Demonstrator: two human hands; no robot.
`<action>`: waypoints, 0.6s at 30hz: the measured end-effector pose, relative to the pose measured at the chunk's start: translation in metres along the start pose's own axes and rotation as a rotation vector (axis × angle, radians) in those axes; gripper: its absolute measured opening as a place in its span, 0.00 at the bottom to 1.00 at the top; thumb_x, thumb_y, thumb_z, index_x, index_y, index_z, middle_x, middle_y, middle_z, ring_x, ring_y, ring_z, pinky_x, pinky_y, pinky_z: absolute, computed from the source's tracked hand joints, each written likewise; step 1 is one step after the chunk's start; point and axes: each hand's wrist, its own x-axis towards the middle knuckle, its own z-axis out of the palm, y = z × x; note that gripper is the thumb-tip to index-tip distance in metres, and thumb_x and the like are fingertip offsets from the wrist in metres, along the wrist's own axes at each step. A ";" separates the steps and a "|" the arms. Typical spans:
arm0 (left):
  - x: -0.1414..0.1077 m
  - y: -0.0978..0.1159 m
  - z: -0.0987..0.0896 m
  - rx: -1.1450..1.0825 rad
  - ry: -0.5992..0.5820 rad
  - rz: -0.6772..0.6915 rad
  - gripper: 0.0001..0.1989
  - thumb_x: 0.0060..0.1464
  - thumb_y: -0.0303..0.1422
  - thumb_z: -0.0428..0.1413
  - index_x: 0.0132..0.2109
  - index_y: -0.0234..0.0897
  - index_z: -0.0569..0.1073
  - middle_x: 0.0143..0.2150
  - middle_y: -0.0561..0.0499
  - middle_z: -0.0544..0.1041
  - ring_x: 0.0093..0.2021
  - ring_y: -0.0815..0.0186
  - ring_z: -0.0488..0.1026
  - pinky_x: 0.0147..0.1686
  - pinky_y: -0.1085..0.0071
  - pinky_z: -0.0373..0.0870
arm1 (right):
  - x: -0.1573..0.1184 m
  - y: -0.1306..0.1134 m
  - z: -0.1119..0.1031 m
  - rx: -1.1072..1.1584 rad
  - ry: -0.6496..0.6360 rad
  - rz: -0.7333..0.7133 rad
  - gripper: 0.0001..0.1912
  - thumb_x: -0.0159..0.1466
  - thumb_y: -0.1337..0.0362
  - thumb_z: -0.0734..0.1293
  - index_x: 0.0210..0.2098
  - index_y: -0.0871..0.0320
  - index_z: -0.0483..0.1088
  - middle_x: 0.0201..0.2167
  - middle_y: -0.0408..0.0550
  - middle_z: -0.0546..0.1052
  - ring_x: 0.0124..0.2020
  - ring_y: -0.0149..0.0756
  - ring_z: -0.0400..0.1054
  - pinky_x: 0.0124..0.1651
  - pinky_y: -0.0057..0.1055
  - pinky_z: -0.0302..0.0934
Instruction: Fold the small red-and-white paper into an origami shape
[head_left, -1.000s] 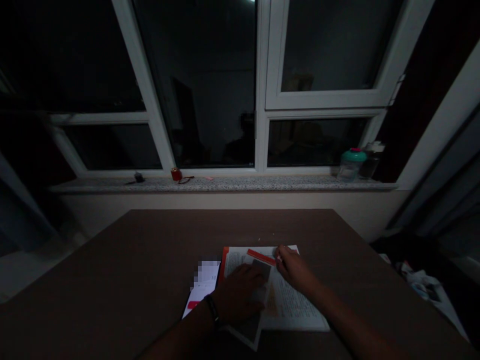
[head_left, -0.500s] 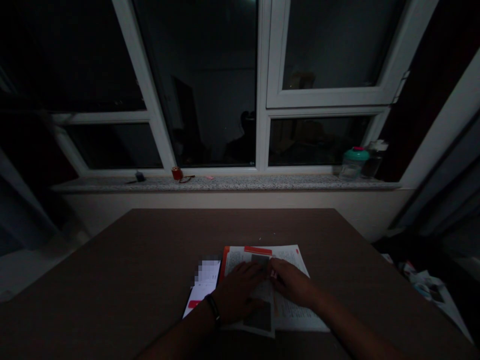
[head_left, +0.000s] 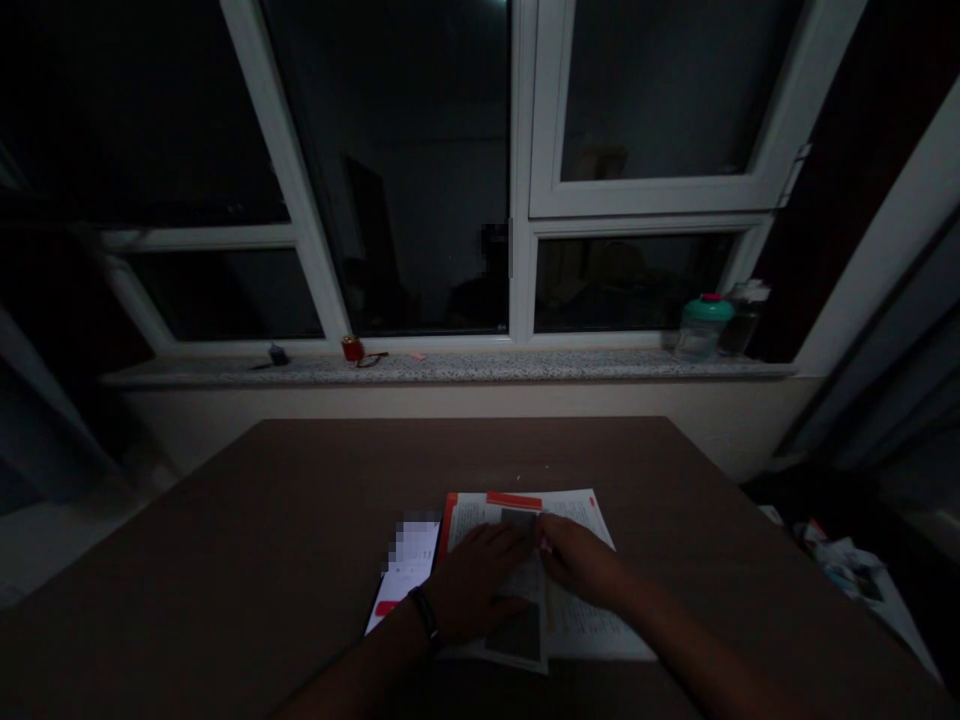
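Observation:
My left hand (head_left: 480, 585) lies with fingers spread on a narrow printed sheet (head_left: 517, 642) that has dark picture blocks and a red band at its top. That sheet rests on a book page (head_left: 592, 630) with lines of print. My right hand (head_left: 577, 560) is closed at the sheet's right edge, close to the left fingertips. A small pale-pink bit shows between its fingers, too dim and too covered to name. Left of the book is a phone (head_left: 409, 575) with its screen lit, partly behind my left wrist, which wears a dark band.
The brown table (head_left: 300, 520) ends before a speckled stone sill (head_left: 480, 367) under dark windows. On the sill stand a small red jar (head_left: 352, 348), a dark little bottle (head_left: 278, 354) and a teal-lidded bottle (head_left: 703, 325). Papers (head_left: 862, 575) lie beyond the table's right edge.

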 end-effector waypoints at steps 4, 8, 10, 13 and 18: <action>0.000 0.001 0.000 0.009 -0.007 -0.016 0.36 0.59 0.42 0.59 0.69 0.45 0.53 0.67 0.46 0.60 0.65 0.50 0.57 0.63 0.51 0.53 | -0.005 -0.008 -0.001 0.041 -0.043 -0.046 0.12 0.57 0.74 0.61 0.39 0.55 0.63 0.38 0.46 0.72 0.40 0.37 0.66 0.42 0.29 0.57; -0.002 -0.002 0.002 0.015 -0.002 -0.004 0.32 0.62 0.43 0.55 0.69 0.45 0.54 0.68 0.46 0.59 0.66 0.52 0.56 0.63 0.52 0.53 | 0.000 -0.001 0.001 -0.035 0.060 0.052 0.11 0.59 0.74 0.60 0.39 0.56 0.63 0.36 0.47 0.72 0.39 0.39 0.66 0.41 0.31 0.58; -0.003 -0.003 0.003 0.025 -0.004 -0.018 0.30 0.63 0.42 0.54 0.68 0.44 0.56 0.68 0.45 0.58 0.66 0.52 0.56 0.63 0.51 0.54 | 0.002 0.002 0.000 -0.072 0.117 0.092 0.09 0.61 0.73 0.59 0.39 0.56 0.63 0.35 0.48 0.71 0.39 0.40 0.66 0.42 0.32 0.58; -0.004 -0.004 0.005 0.036 -0.008 -0.039 0.29 0.63 0.40 0.54 0.67 0.43 0.56 0.69 0.45 0.56 0.67 0.51 0.54 0.63 0.50 0.55 | 0.000 0.002 -0.005 -0.058 0.182 0.079 0.08 0.62 0.73 0.58 0.38 0.56 0.63 0.37 0.48 0.71 0.40 0.40 0.66 0.43 0.33 0.58; -0.004 -0.003 0.007 0.021 0.010 -0.043 0.32 0.60 0.38 0.56 0.68 0.42 0.55 0.69 0.45 0.56 0.68 0.52 0.53 0.63 0.52 0.55 | -0.006 -0.003 -0.009 0.010 0.129 -0.008 0.07 0.63 0.72 0.59 0.39 0.55 0.63 0.37 0.46 0.71 0.41 0.38 0.66 0.43 0.31 0.59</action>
